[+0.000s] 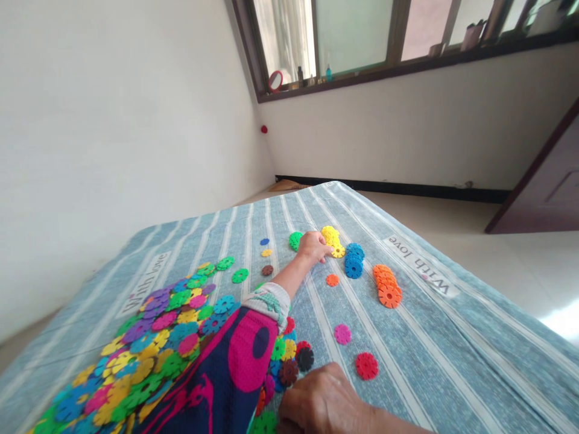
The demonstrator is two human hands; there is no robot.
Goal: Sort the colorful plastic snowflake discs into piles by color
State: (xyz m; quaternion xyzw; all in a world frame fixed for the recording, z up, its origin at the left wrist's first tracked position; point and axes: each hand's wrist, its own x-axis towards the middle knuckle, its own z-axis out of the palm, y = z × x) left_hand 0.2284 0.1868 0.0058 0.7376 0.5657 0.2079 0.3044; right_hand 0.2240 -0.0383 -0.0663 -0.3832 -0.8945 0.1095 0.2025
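Observation:
My left hand point(312, 246) reaches far across the bed, its fingers pinched on a yellow disc point(337, 252) at the foot of a short yellow stack point(330, 234). A green disc point(295, 240) lies just left of that hand. Stacks of blue discs point(353, 260) and orange discs point(387, 286) stand to its right. My right hand point(323, 401) rests low on the bed with fingers curled down at the edge of the mixed pile of discs point(149, 343); what is under them is hidden.
The striped blue bed cover point(452, 361) carries loose discs: red point(366, 366), pink point(342, 333), orange point(332, 279), brown point(267, 270). A white wall runs along the left. Bare floor point(497, 253) and a dark door lie to the right.

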